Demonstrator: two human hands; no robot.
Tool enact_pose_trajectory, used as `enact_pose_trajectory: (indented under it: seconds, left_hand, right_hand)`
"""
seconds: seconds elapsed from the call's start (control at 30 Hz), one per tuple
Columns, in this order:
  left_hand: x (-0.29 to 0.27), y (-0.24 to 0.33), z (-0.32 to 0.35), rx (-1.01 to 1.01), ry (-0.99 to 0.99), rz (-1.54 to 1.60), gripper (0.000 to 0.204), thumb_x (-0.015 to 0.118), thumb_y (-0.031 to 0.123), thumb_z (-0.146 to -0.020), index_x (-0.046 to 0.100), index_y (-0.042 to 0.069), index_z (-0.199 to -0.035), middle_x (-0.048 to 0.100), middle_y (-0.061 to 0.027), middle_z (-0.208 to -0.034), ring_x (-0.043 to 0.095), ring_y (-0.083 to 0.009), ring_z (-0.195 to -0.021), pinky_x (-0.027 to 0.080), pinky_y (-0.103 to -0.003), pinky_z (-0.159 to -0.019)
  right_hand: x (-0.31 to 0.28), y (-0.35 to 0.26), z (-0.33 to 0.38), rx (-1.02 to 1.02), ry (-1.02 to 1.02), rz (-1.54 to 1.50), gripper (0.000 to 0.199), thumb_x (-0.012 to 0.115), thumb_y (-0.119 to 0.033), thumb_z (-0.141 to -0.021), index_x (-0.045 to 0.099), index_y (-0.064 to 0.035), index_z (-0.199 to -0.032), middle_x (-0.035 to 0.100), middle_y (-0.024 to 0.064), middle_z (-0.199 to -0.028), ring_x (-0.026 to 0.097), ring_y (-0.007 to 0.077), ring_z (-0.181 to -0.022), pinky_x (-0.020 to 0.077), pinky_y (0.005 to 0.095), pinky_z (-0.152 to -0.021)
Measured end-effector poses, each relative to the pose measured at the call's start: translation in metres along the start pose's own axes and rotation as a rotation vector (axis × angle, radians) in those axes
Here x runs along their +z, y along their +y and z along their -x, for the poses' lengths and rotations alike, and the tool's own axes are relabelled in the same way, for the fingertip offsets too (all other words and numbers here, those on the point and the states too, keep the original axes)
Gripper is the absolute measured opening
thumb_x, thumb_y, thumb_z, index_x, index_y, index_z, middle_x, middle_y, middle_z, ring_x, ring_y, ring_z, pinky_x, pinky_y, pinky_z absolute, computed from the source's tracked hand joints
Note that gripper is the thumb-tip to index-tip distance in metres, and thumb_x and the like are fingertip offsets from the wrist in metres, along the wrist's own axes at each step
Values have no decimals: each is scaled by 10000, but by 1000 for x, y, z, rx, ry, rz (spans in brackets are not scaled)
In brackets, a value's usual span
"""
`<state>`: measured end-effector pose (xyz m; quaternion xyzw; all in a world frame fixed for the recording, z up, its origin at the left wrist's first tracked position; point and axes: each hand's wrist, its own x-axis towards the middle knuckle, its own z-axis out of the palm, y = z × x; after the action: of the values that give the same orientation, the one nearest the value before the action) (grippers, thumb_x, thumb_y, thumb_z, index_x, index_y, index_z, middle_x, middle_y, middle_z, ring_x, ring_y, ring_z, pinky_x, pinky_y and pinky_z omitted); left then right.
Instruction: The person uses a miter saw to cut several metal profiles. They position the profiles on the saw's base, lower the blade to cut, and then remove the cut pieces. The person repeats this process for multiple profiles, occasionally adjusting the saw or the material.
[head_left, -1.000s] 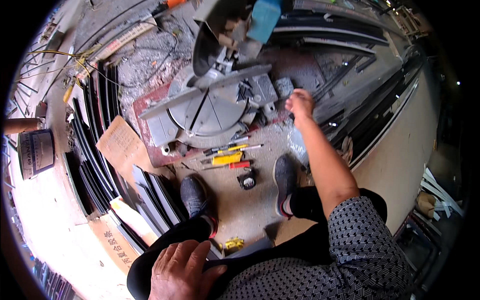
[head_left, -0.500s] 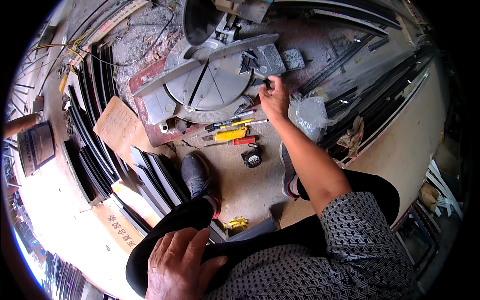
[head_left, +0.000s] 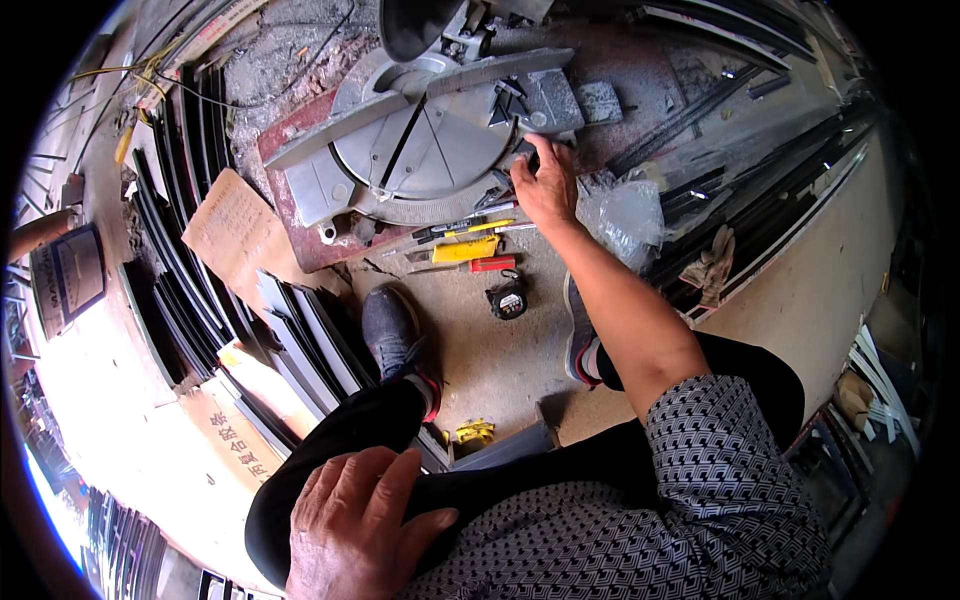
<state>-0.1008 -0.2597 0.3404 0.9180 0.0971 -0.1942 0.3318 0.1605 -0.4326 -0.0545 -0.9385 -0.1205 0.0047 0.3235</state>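
Observation:
My right hand (head_left: 547,187) reaches to the right front edge of a mitre saw's round metal table (head_left: 430,150). Its thumb and forefinger are curled together around something small and dark, mostly hidden by the fingers. Just beyond the fingertips, small dark cut pieces (head_left: 508,100) sit on the saw's base beside the fence (head_left: 500,72). Resting on my left thigh, my left hand (head_left: 350,525) holds nothing, its fingers laid out and the thumb apart.
Between my shoes and the saw lie pens (head_left: 465,230), a yellow-handled tool (head_left: 466,249), a red-handled tool (head_left: 490,265) and a tape measure (head_left: 507,297). Dark profiles (head_left: 185,300) lie left; a glove (head_left: 709,266) and clear plastic (head_left: 625,222) lie right. Another person's hand (head_left: 45,232) shows far left.
My right hand has shifted slightly leftward along the saw's edge, its fingers turned more toward the table. The whole view has tilted a little. My left hand stays on the thigh.

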Motion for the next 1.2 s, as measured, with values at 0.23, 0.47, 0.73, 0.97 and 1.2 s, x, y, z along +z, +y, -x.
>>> enact_pose_trajectory:
  seconds: [0.23, 0.47, 0.73, 0.97, 1.2]
  left_hand:
    - [-2, -1, 0, -4, -3, 7, 496, 846, 193, -794, 683, 37, -1235, 684, -164, -1122, 678, -369, -989, 559, -459, -862]
    - [-2, 0, 0, 3, -5, 4, 504, 849, 189, -789, 681, 44, -1242, 684, -160, -1123, 679, -365, -982, 559, -459, -858]
    - [-1, 0, -2, -3, 3, 1, 505, 857, 184, -775, 688, 51, -1232, 694, -158, -1120, 687, -364, -988, 563, -459, -861]
    - [3, -5, -4, 2, 10, 1, 496, 860, 185, -775, 695, 49, -1222, 697, -156, -1118, 689, -361, -991, 564, -457, -864]
    - [-1, -1, -3, 0, 15, 4, 500, 860, 191, -778, 693, 46, -1226, 695, -157, -1113, 689, -362, -985, 563, -454, -861]
  right_hand:
    - [-8, -1, 15, -142, -64, 5, 735, 743, -469, -882, 492, -123, -1480, 529, 197, -1323, 511, 399, -1270, 461, 501, -1070]
    - [-22, -27, 28, -22, -330, 99, 1185, 828, -660, -740, 267, -106, -1626, 266, 243, -1558, 387, 446, -1426, 468, 503, -1101]
    - [-16, -30, 24, 48, -346, 91, 1181, 835, -629, -758, 253, -77, -1624, 292, 284, -1514, 425, 468, -1377, 446, 502, -1119]
    - [-6, -22, 33, 28, -266, 31, 1085, 844, -562, -779, 323, -43, -1578, 392, 275, -1388, 469, 440, -1279, 459, 493, -1070]
    - [7, -25, 43, -53, -153, -27, 885, 834, -447, -823, 401, -18, -1464, 494, 281, -1244, 521, 439, -1163, 497, 520, -978]
